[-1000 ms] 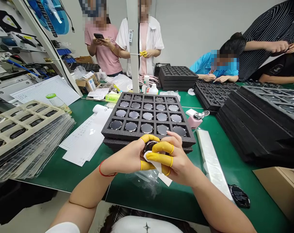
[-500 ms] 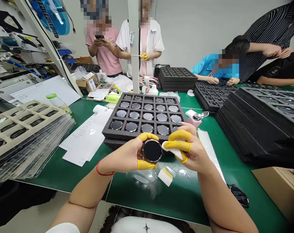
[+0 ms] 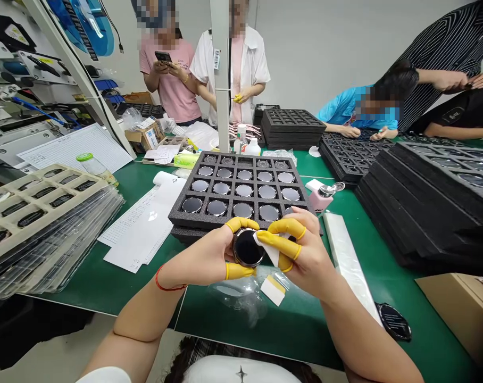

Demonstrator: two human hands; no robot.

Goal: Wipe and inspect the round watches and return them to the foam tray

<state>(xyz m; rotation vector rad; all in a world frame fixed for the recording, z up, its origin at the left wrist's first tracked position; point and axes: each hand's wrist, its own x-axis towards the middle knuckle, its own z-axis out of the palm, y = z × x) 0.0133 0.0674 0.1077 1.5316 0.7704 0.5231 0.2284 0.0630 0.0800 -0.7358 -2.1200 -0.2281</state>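
My left hand, with yellow finger cots on, grips a round black watch face by its metal rim, its dark glass tilted up toward me. Pinched in the yellow-covered fingers of my right hand is a white wipe, which touches the right side of the glass. Just beyond both hands stands a black foam tray with several similar round faces in its square pockets. On the green table below lie clear plastic film and a small white-and-yellow card.
A pink pump bottle stands right of the tray. Stacked black trays rise at far right, stacked clear trays at left. Another round piece lies near my right forearm. Several people are across the table.
My right hand has moved left, bringing the wipe from beside the watch face onto its glass. My left hand has barely shifted.
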